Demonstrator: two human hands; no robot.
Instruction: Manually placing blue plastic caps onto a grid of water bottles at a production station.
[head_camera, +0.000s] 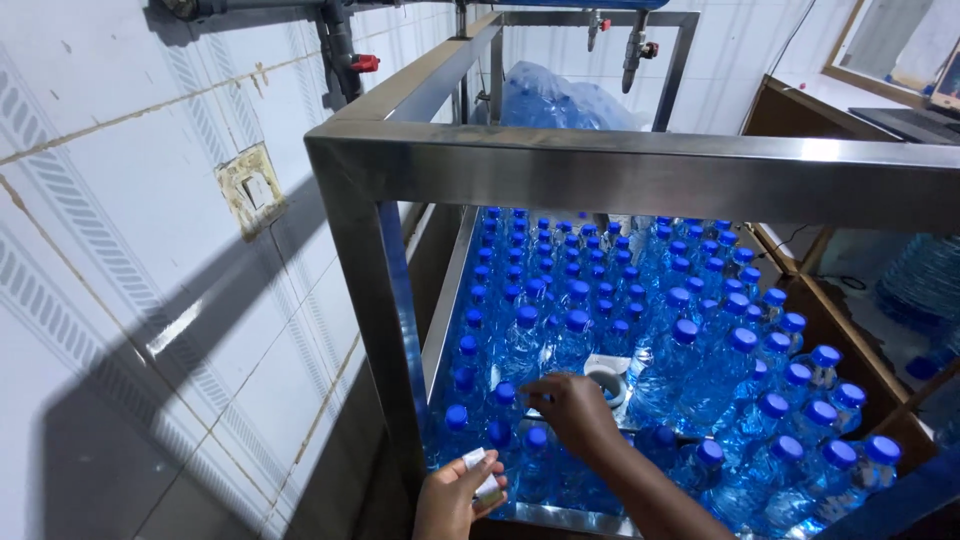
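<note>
Many clear plastic bottles with blue caps (690, 330) stand packed together on a steel-framed table (620, 175). My right hand (572, 410) reaches in over the near bottles, fingers curled around the top of one bottle (537, 437), next to a roll of white tape or labels (606, 381). My left hand (452, 497) is at the table's near edge and holds a small white strip (481, 471) between its fingers. Whether the right hand grips the cap firmly is hard to see.
A white tiled wall (150, 250) with a wall switch (250, 190) runs along the left. Pipes and valves (345, 50) hang above. A bag of bottles (560, 95) lies behind the frame. A wooden counter (820, 120) stands at the right.
</note>
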